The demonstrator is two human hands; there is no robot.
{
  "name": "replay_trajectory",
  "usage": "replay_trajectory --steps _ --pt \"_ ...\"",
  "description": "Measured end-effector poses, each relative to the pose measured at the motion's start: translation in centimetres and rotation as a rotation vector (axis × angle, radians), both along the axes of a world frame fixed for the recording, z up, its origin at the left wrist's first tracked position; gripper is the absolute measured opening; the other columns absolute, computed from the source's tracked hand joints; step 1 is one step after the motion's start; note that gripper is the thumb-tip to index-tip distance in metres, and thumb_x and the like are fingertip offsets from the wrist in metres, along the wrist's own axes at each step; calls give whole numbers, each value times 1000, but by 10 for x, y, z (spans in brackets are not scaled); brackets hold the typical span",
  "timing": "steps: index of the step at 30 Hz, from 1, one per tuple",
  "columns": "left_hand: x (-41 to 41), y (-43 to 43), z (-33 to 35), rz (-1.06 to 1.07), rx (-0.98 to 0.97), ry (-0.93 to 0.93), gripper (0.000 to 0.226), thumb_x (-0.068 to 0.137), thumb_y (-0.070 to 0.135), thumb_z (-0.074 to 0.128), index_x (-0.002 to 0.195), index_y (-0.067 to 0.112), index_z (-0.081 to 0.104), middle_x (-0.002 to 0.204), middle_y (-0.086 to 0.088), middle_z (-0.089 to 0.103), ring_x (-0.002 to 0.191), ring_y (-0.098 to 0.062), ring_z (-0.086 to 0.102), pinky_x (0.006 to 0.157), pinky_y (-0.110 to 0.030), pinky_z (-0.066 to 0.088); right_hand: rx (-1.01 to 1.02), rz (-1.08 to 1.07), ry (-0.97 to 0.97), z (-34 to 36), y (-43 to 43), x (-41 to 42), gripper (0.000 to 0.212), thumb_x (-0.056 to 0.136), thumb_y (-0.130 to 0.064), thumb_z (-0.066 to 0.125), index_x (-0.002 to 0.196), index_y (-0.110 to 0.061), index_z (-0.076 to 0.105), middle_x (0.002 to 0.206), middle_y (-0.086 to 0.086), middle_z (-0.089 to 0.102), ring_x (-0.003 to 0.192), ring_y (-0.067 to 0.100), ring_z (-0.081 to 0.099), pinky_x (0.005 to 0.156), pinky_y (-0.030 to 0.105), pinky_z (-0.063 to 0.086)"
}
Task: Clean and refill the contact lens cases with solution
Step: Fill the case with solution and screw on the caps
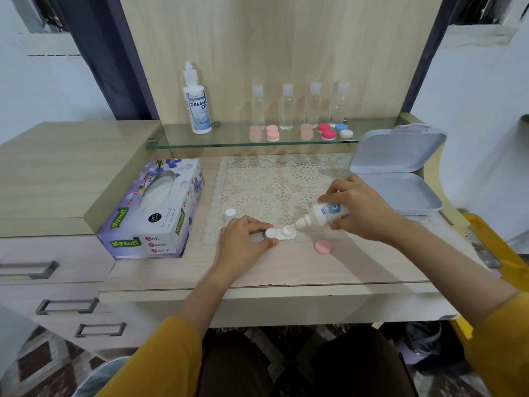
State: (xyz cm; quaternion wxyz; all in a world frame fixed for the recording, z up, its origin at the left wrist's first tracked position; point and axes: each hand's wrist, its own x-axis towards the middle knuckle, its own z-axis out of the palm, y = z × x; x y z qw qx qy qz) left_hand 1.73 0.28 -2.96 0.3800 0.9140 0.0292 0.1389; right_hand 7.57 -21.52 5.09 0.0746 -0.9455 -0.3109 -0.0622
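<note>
While the right well of a white lens case (282, 234) stands open on the table (286, 267), at the near edge of a lace mat (272, 181), a seated person tips a small solution bottle (323, 214) toward it. The right hand (360, 207) wraps the bottle's body with fingers curled over the top, so its grip is closed around the bottle. The bottle lies almost level, with its nozzle pointing left and slightly down. Whether the tip touches the open well or sits just above it cannot be told. The forearm comes in from the right, in a mustard sleeve.

The left hand (244, 239) rests on the table and pinches the left end of the case between thumb and fingertips, a closed grip that steadies it. That end appears capped in white. A pink cap (323, 247) lies on the table just right of the case and is likely the lid for the open well. A small white cap (230, 214), probably the bottle's, stands beside the left hand.

To do this step well, the squeeze should be gentle and short, so the shallow well fills without spilling over. The nozzle is best held just clear of the plastic to stay clean. The left hand should press the light case flat so it does not tip. More cases (329, 131) sit on a glass shelf (229, 138) behind.
</note>
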Motion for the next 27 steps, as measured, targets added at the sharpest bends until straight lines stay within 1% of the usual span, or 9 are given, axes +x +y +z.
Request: replay_trajectory --steps 2,6,11,15,19,27 --pt "0 0 0 2 2 4 24 73 38 73 96 34 70 98 12 61 95 -8 48 94 -39 38 -16 8 -2 0 1 -2 55 76 -23 73 127 -21 55 116 -3 53 98 14 32 83 25 34" --pt "0 0 -1 6 6 5 23 73 37 73 96 33 71 98 12 61 96 -9 49 93 -40 39 -38 24 -12 -2 3 -4 53 77 -23 71 127 -22 55 116 -3 52 103 20 37 83 25 34" --pt "1 0 0 7 11 7 23 73 37 73 95 33 71 97 13 60 95 -9 49 93 -39 39 -55 30 -32 -3 6 -2 51 78 -24 70 127 -21 55 115 -3 53 100 20 37 80 21 29" --pt "1 0 0 5 7 5 23 73 37 73 95 33 71 96 14 59 95 -8 49 93 -39 39 -59 33 -26 -3 6 -2 50 78 -24 70 126 -20 56 112 -3 53 93 15 33 76 20 27" --pt "1 0 0 2 7 -2 23 73 36 74 95 32 71 97 13 60 96 -9 50 93 -38 39 -70 36 -42 -2 7 -2 48 79 -25 69 126 -21 56 111 -3 53 91 14 32 73 20 24" --pt "1 0 -2 0 -16 -15 23 72 35 75 94 32 71 97 11 61 97 -10 51 93 -40 39 -50 26 -31 -3 6 0 47 77 -23 70 123 -20 58 108 -2 53 91 16 34 72 22 26"
